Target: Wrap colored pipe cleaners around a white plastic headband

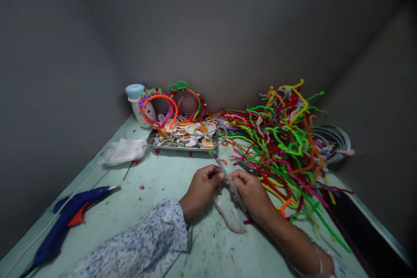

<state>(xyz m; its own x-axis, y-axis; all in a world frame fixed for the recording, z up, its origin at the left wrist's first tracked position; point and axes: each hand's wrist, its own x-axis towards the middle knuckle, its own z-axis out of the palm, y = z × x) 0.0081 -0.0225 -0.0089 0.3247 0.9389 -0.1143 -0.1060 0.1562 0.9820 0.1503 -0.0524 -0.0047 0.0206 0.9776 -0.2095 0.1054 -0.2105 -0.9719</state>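
Note:
Both my hands meet over the middle of the table, fingers pinched together. My left hand is closed at the near end of a beige pipe cleaner, whose loose length hangs down and curves to the right. My right hand is closed around a thin grey headband, seen nearly edge-on and slanting between the hands. Green and purple wrapping shows at the headband's far tip. Fingers hide the spot where pipe cleaner and headband meet. Beyond my right hand lies a pair of dark-handled scissors or pliers, partly covered.
A tangled heap of coloured pipe cleaners fills the right side. At the back stand a metal tray of shells, decorated headbands and a blue-lidded jar. On the left lie a plastic bag and a corded blue glue gun.

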